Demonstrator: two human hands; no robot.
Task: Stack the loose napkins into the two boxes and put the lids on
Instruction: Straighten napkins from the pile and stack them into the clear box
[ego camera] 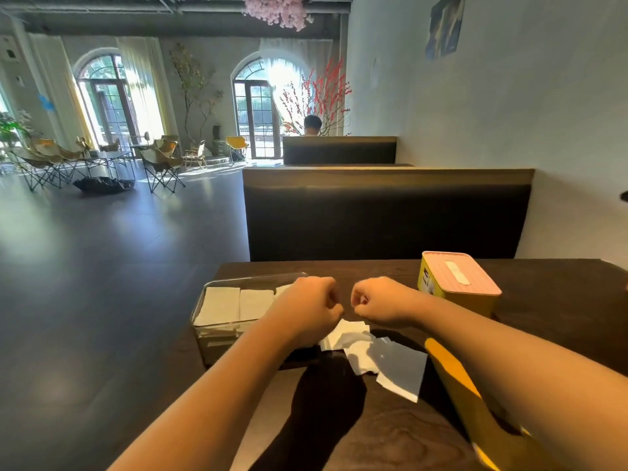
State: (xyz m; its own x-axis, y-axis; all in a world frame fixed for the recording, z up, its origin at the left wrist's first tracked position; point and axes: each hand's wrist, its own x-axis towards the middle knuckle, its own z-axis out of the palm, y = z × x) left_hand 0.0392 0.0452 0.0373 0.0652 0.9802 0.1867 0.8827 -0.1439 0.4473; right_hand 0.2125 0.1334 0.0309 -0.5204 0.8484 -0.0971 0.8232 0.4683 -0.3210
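Note:
Both my hands hover as fists over the dark table, nearly touching knuckle to knuckle. My left hand (311, 307) is closed above the right end of a clear tray (217, 329) that holds folded white napkins. My right hand (377, 300) is closed too, and I see nothing in either fist. Below the fists lie several loose white napkins (370, 351), overlapping on the table. A yellow box with a pink slotted lid (458, 283) stands at the back right. Another yellow box (475, 402) lies near my right forearm, partly hidden by it.
The dark wooden table (560, 300) ends on the left just beside the clear tray. A dark padded bench back (387, 215) faces me across the table. A white wall runs along the right. A person sits in a far booth.

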